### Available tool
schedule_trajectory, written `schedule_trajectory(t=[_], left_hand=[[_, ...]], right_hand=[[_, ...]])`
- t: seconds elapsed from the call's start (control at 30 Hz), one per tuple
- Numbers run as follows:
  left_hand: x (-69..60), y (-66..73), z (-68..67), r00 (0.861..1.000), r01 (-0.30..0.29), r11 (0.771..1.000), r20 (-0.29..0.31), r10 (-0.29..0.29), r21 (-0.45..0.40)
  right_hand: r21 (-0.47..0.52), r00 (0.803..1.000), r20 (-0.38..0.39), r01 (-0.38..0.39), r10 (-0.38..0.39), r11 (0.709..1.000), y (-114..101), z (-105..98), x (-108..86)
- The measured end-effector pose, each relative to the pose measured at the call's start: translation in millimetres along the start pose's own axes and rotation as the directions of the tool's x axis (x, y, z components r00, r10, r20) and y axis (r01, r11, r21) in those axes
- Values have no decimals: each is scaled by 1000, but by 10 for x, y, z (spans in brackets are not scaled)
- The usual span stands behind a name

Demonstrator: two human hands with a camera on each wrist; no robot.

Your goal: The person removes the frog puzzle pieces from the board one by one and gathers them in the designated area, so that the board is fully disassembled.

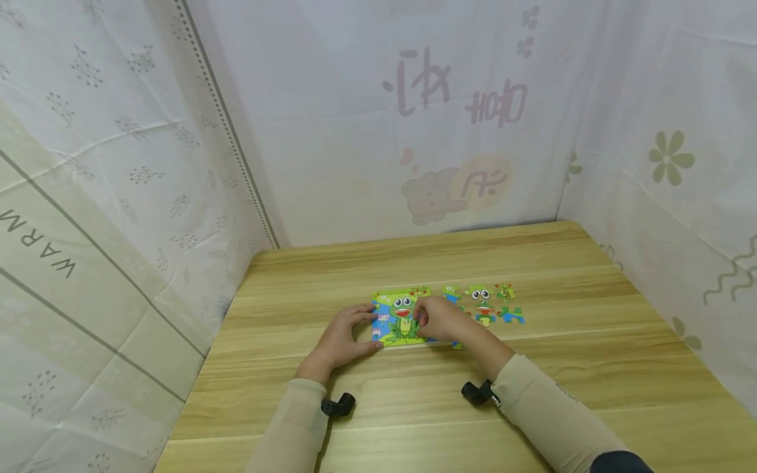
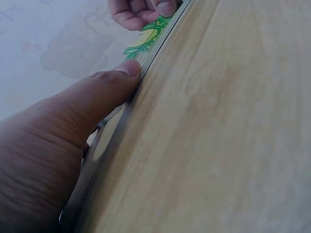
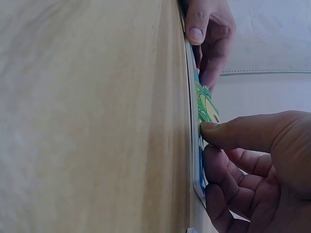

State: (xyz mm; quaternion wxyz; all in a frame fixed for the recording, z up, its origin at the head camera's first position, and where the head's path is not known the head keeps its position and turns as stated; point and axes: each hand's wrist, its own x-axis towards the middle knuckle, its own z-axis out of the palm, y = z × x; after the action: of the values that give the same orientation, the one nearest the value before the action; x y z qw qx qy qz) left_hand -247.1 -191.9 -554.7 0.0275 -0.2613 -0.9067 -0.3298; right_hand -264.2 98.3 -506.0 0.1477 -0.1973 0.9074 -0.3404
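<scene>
A flat frog puzzle board [image 1: 384, 303] lies on the wooden table, with green, blue and pink artwork. My left hand [image 1: 343, 338] rests at its left end, with the thumb on the near edge and the fingers spread along the left side. Over the board's right part, my right hand [image 1: 440, 318] has its fingers curled. In the right wrist view, its thumb and index finger pinch the edge of a green and yellow puzzle piece [image 3: 206, 104], which stands slightly raised from the board. The fingers hide part of the board's right side.
Several loose puzzle pieces lie right of the board, including one with frog eyes [image 1: 481, 294], a blue-green one [image 1: 511, 315] and a flowered one [image 1: 504, 290]. The wooden table [image 1: 378, 407] has printed curtains [image 1: 343, 131] behind it and at both sides.
</scene>
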Motion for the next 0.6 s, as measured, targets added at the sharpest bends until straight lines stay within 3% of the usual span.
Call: schedule_trajectory(t=[0.33, 0.6], left_hand=[[4, 8, 4, 1000, 10, 1000, 6, -10, 14], [-8, 14, 5, 1000, 11, 1000, 0, -11, 12]], right_hand=[[-57, 1000, -6, 9, -9, 998, -5, 7, 1], [-40, 1000, 1, 11, -11, 999, 8, 12, -16]])
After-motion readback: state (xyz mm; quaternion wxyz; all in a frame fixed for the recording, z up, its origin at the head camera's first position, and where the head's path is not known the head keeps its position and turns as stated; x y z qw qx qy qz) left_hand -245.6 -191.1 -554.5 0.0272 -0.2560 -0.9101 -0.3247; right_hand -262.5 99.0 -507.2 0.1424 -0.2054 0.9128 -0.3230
